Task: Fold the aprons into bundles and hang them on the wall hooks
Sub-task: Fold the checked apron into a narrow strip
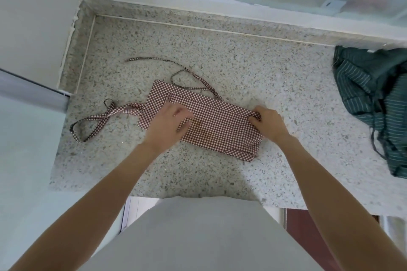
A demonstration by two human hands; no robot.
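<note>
While the left hand [169, 121] presses flat, fingers nearly straight, on the folded checked apron [218, 127], the right hand [268, 123] pinches the strip's end between curled fingers. Between both hands the cloth lies on the speckled counter [242, 68]; it looks light, soft and floppy, best held at folded edges. Beyond the left hand trail loose ties [193, 77]. Further right sits a striped green apron [374, 99]. No writing is readable.

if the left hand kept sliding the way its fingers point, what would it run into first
The left hand points right along the checked apron, so it would probably meet the right hand gripping the apron's right end.
</note>
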